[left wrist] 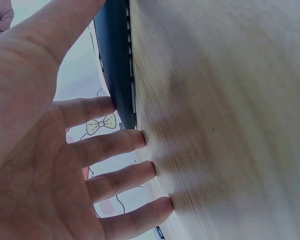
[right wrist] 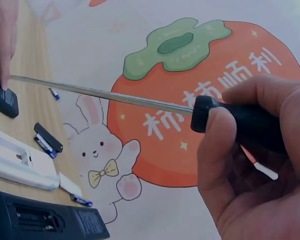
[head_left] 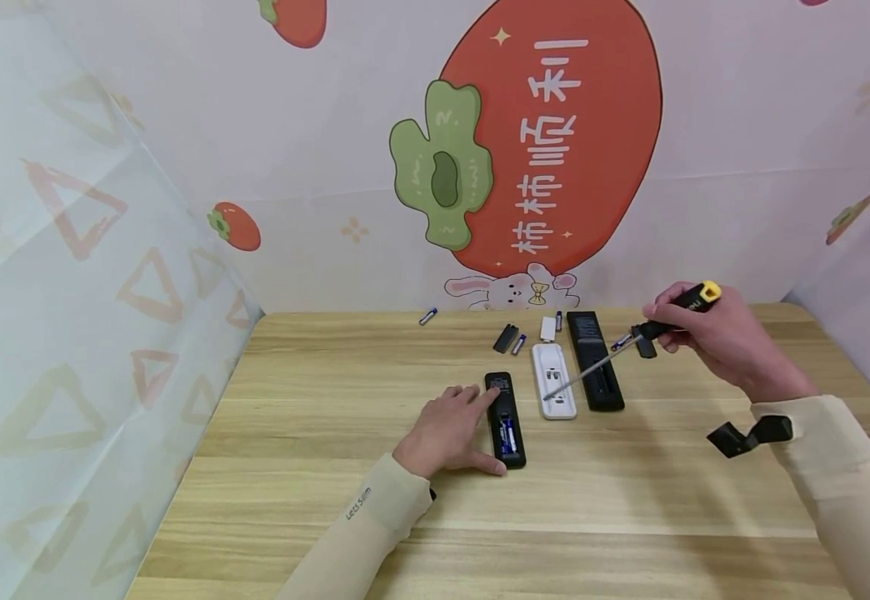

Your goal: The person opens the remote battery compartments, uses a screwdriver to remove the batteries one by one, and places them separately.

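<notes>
My left hand (head_left: pixel 446 429) rests with fingers spread beside a small black remote (head_left: pixel 498 383), its index finger and thumb touching the edge. Two blue-and-silver batteries (head_left: pixel 508 436) lie in that remote's uncovered compartment. In the left wrist view, the other fingertips (left wrist: pixel 149 169) meet the wooden table. Raised at the right, my right hand (head_left: pixel 738 346) grips a screwdriver (head_left: pixel 678 312) by its black-and-yellow handle. The long metal shaft slants down to the left, its tip overlapping a white remote (head_left: pixel 549 357) in the head view. That remote's battery compartment is uncovered.
A larger black remote (head_left: pixel 585 333) lies right of the white one, its compartment uncovered. Behind are a black cover (head_left: pixel 506 338), a white cover (head_left: pixel 548 329) and loose batteries (head_left: pixel 427 317). Another dark cover (head_left: pixel 645 343) lies under the right hand. A printed cloth (head_left: pixel 315 250) backs the table (head_left: pixel 315 433).
</notes>
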A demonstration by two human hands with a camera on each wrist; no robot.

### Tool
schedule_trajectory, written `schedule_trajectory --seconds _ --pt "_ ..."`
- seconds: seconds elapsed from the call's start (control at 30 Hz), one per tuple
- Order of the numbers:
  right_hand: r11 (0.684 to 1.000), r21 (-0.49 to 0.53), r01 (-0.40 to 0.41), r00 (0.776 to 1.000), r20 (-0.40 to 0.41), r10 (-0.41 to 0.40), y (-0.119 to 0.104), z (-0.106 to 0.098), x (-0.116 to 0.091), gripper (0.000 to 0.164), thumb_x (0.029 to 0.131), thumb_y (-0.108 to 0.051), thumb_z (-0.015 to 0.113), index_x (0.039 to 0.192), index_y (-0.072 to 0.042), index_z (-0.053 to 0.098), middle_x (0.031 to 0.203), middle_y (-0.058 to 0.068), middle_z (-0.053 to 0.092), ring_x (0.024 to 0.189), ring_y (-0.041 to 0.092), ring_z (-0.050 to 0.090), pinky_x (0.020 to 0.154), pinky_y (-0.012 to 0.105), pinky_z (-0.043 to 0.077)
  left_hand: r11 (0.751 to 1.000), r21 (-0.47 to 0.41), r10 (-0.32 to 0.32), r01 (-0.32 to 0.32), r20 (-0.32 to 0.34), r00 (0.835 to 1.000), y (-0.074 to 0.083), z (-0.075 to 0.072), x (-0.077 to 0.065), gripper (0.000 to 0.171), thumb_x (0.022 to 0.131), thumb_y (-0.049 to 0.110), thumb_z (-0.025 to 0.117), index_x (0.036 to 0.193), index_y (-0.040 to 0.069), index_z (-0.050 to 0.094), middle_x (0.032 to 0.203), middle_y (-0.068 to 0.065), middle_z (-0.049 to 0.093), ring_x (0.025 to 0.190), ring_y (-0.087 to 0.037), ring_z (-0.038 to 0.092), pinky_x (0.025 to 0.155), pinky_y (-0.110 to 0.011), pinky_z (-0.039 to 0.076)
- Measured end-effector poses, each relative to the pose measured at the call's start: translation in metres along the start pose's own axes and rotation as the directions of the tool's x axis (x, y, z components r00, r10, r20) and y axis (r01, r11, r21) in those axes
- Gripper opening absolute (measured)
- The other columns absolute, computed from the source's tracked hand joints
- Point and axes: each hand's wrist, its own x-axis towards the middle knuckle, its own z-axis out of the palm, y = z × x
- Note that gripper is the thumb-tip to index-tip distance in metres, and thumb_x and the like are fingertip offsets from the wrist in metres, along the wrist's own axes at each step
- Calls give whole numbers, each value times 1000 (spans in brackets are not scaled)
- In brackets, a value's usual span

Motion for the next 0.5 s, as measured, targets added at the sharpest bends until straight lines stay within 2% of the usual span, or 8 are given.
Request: schedule_trajectory --seconds 0.23,0.5 --pt "986 142 89 987 121 -106 -2 3 -2 12 96 11 59 91 5 67 91 8 63 65 15 64 59 24 55 1000 0 -2 2 7 1000 1 -1 0 114 69 73 79 161 25 31 158 -12 41 143 -37 39 107 -56 42" --pt "959 248 138 971 154 -180 -5 6 -1 19 95 18 55 92 4 68 92 9 62 68 15 63 61 24 55 1000 2 6 -6 3 1000 0 0 -1 114 69 74 79 161 25 31 158 -12 41 143 -37 39 107 -56 42"
